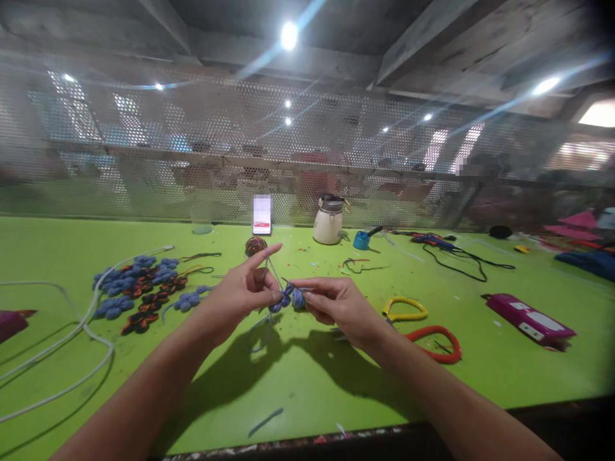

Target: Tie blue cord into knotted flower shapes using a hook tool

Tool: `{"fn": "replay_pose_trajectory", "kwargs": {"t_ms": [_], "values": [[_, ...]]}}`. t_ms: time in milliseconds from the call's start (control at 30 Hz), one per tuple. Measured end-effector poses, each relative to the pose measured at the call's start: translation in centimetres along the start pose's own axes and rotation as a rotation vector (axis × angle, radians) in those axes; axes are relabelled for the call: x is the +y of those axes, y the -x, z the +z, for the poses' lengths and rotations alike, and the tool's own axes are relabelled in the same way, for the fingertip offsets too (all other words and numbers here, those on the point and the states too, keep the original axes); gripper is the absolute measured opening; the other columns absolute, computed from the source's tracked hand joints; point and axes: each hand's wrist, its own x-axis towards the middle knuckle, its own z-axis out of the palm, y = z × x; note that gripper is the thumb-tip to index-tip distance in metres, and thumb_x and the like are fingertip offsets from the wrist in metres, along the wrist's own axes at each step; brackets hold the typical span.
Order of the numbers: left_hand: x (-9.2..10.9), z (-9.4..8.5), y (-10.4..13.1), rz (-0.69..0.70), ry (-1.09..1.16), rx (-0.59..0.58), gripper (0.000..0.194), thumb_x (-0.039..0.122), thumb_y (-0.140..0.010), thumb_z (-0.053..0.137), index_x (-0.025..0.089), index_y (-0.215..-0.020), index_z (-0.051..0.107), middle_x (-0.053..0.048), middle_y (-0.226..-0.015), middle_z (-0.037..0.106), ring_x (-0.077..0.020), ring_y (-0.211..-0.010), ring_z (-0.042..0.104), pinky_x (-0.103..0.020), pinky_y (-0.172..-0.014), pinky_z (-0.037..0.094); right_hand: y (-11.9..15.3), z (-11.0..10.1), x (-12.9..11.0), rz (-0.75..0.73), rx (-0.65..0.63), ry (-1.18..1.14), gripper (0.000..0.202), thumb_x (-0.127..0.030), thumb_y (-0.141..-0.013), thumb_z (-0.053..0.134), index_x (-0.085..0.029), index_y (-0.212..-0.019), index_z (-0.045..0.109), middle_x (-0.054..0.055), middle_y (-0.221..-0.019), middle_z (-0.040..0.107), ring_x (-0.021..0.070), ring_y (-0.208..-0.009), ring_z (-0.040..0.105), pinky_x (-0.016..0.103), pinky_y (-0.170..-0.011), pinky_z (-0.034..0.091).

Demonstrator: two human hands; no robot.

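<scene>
Left hand (247, 286): thumb and a fingertip pinch a small blue yarn piece (275, 308), with the index finger extended and a pale strand (274, 271) running down from it to the work. Right hand (343, 304): thumb and fingers are closed together at the opposite side of the piece, apparently gripping a thin dark tool (287, 281), probably a crochet hook. The piece sits between the two hands, just above the green table (298, 410).

Current step, as judged: forming a stitch. The next move calls for steady strand tension and a small draw of the tool through the loop.

Visibility limits: most of the tool is concealed by the right fingers, so its type cannot be confirmed. Individual loops are too small to count. The scissors (436, 339) (red and yellow handles visible) have their blades largely hidden behind the right hand and forearm.
</scene>
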Motion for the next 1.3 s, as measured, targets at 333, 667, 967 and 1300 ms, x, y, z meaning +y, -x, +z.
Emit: {"fn": "replay_pose_trajectory", "kwargs": {"t_ms": [333, 667, 967, 1300], "values": [[-0.8, 1.0, -0.1, 0.098, -0.209, 0.107, 0.083, 0.023, -0.071, 0.068, 0.022, -0.145, 0.03, 0.001, -0.07, 0.06, -0.0145, -0.062, 0.054, -0.028, -0.06, 0.042, -0.2, 0.0, -0.3, 0.062, 0.055, 0.005, 0.035, -0.027, -0.071, 0.067, -0.012, -0.102, 0.072, -0.008, -0.047, 0.041, 0.0047, -0.042, 0.028, 0.023, -0.044, 0.015], [-2.0, 1.8, -0.1, 0.224, -0.72, 0.202, 0.073, 0.015, -0.078, 0.058, 0.027, -0.145, 0.03, 0.003, -0.069, 0.064, -0.0121, -0.055, 0.052, -0.028, -0.06, 0.041, -0.8, 0.9, 0.9, 0.103, 0.179, 0.017, 0.017, -0.025, -0.071, 0.069, -0.012, -0.083, 0.069, -0.005, -0.048, 0.05, 0.0057, -0.042, 0.037, 0.022, -0.043, 0.025], [-0.9, 2.4, 0.0, 0.074, 0.157, 0.258, 0.098, 0.016, -0.063, 0.079, 0.021, -0.146, 0.028, 0.0, -0.072, 0.07, -0.014, -0.066, 0.062, -0.026, -0.067, 0.048, -0.7, 1.7, 1.3, -0.076, 0.154, -0.315, 0.03, -0.034, -0.07, 0.075, -0.014, -0.087, 0.061, -0.005, -0.05, 0.053, 0.0043, -0.04, 0.036, 0.019, -0.039, 0.024], [0.9, 1.9, 0.9, 0.005, 0.267, 0.184, 0.095, 0.013, -0.061, 0.081, 0.018, -0.144, 0.033, 0.001, -0.064, 0.067, -0.011, -0.061, 0.06, -0.021, -0.062, 0.046, 0.1, -0.5, 0.0, -0.365, 0.111, 0.242, 0.025, -0.024, -0.082, 0.062, -0.015, -0.106, 0.064, -0.004, -0.058, 0.054, 0.007, -0.049, 0.047, 0.021, -0.045, 0.039]]}}
